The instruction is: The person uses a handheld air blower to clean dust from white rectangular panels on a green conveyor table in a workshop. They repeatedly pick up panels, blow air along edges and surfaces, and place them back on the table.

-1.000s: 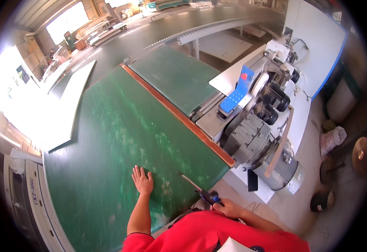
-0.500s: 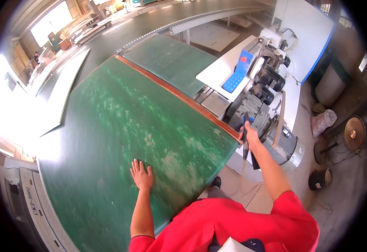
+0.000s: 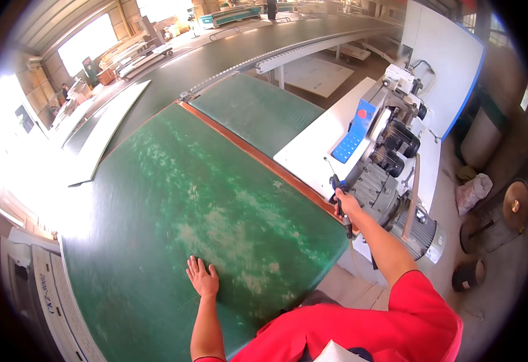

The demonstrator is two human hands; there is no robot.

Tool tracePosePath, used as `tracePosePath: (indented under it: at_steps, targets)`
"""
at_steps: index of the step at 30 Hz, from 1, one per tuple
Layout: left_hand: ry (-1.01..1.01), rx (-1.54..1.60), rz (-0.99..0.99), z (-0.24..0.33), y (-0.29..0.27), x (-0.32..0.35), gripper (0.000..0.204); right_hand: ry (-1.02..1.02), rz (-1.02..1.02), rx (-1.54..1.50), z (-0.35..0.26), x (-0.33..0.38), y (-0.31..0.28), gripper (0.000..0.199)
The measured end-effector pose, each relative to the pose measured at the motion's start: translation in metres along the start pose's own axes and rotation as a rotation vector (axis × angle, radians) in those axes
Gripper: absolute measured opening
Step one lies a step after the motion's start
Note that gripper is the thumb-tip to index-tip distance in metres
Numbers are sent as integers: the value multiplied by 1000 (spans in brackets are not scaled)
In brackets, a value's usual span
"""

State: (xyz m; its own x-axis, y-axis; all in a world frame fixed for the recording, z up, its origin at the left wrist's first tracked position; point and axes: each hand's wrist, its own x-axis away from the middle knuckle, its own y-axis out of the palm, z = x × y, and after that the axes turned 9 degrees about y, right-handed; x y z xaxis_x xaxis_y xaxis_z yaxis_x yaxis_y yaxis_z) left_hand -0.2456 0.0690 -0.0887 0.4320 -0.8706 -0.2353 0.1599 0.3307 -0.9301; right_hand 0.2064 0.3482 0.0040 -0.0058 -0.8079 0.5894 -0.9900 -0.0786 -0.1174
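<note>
My left hand (image 3: 202, 277) lies flat with fingers spread on a wide green conveyor belt (image 3: 197, 199), near its front end. My right hand (image 3: 346, 204) is stretched out to the right, closed around a blue-handled air blow gun (image 3: 339, 193) with a thin metal nozzle pointing up and back. The gun is held right at the corner where the belt's orange edge strip (image 3: 258, 160) meets a white machine top (image 3: 321, 145). A dark hose hangs below the hand.
Grey motors (image 3: 396, 145) and a blue control panel (image 3: 354, 136) sit on the machine at the right. A white sack (image 3: 472, 192) and round metal parts (image 3: 514, 205) lie on the floor. White boards (image 3: 104, 136) lie at the left, and a roller track (image 3: 300, 48) runs behind.
My right hand has carried the blow gun from near my body out to the machine at the belt's right edge. My left hand has stayed flat on the belt.
</note>
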Motion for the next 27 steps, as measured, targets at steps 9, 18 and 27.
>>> tracePosePath:
  at_steps: [9,18,27]
  targets:
    - [28,117,26,36,44,-100,57,89,-237,64,31,22,-64,45]
    - [392,143,-8,213,95,-239,58,177,-303,105,50,48,-119,47]
    - [244,11,44,244,122,-262,48,247,-585,332,40,39,-112,41]
